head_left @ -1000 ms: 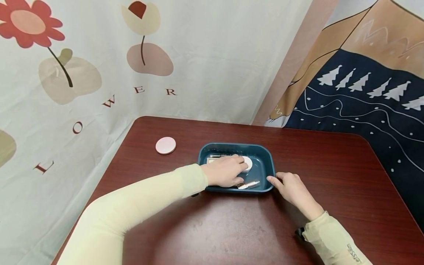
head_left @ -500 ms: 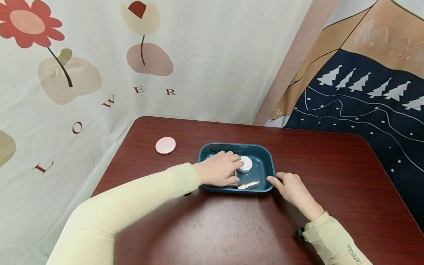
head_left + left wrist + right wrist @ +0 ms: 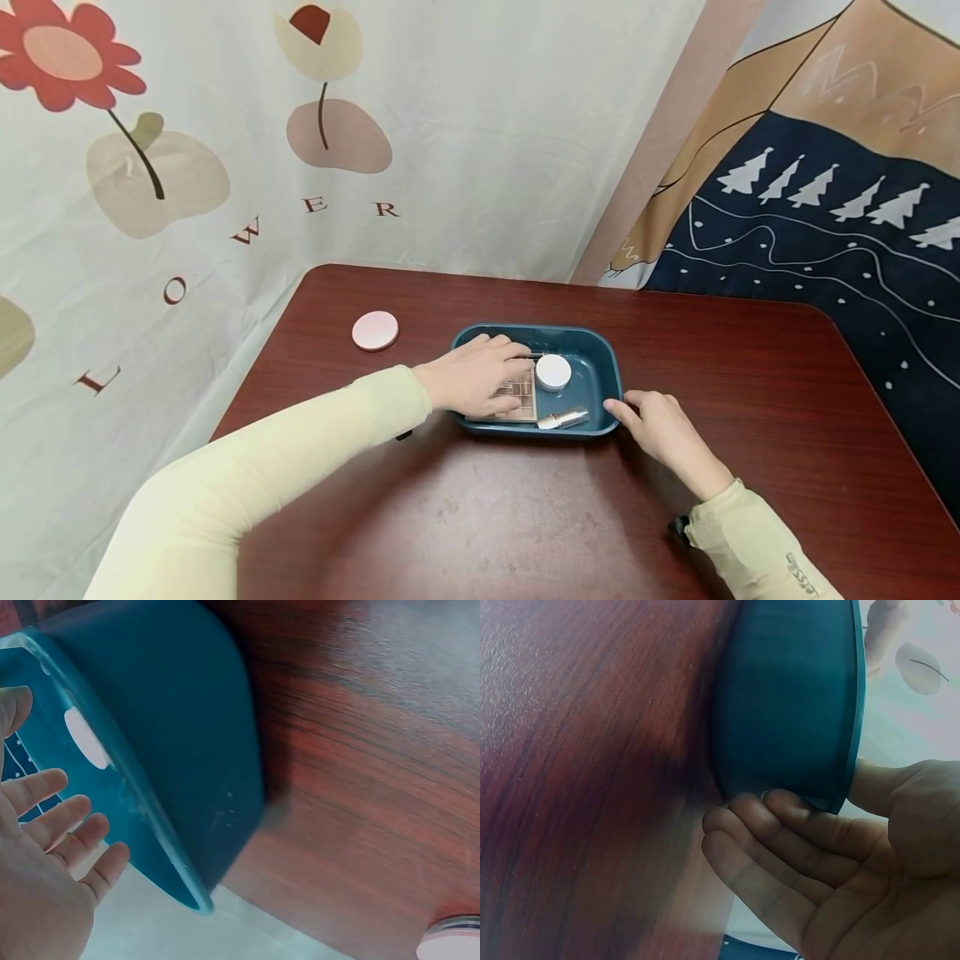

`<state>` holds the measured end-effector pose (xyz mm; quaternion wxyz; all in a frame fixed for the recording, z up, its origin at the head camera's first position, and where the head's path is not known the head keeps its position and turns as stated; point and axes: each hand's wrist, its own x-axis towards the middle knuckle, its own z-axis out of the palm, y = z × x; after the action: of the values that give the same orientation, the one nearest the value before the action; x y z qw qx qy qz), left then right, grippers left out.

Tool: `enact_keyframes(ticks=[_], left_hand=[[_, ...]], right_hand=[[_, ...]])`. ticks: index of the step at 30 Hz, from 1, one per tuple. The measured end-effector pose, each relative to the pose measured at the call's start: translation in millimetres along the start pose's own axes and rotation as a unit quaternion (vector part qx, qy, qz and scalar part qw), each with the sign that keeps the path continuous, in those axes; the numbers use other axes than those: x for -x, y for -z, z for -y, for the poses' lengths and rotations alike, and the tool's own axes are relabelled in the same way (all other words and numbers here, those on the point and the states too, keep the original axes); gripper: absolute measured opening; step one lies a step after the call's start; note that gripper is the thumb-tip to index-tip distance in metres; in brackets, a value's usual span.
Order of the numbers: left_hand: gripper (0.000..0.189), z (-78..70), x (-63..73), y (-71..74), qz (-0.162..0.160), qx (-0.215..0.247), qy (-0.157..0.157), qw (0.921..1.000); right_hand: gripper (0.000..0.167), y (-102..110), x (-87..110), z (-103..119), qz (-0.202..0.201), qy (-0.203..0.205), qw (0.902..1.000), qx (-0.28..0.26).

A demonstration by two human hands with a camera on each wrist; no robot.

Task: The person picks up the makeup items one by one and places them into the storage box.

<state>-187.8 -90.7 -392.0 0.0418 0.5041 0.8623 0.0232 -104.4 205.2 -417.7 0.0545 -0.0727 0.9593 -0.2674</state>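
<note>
A dark blue plastic storage box (image 3: pixel 603 358) stands on the table. In its left part lies an eyeshadow palette (image 3: pixel 525 404), partly covered by my left hand (image 3: pixel 472 377). That hand's fingers are spread and relaxed, with nothing between them in the left wrist view. To the right of the palette sit a round white-lidded jar (image 3: pixel 553 372) and, near the front wall, a lipstick tube (image 3: pixel 562 418). Part of a thin dark stick (image 3: pixel 536 356) shows behind the palette. My right hand (image 3: pixel 667 429) pinches the box's right end, thumb at the rim and fingers against the outer wall.
On the reddish-brown table (image 3: pixel 480 517), a round pink compact (image 3: pixel 375 331) lies to the left of the box, towards the back. A printed white curtain (image 3: pixel 480 150) and a dark blue printed cloth (image 3: pixel 810 242) hang behind the table's far edge.
My left hand has drawn back leftward within the box, leaving the jar and more of the palette in sight. The right hand and the box have stayed in place.
</note>
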Motion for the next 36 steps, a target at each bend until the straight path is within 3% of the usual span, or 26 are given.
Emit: enact_keyframes(ticks=[18,36], left_hand=[[0.064,27.2,18.2,3.1,-0.014,0.004,0.034,0.9993],[0.065,51.2,35.1,2.1,-0.011,0.010,0.122,0.9924]], right_hand=[[0.038,0,0.1,0,0.000,-0.001,1.0000,-0.001],[0.038,1,0.9,2,0.007,-0.010,0.9999,-0.003]])
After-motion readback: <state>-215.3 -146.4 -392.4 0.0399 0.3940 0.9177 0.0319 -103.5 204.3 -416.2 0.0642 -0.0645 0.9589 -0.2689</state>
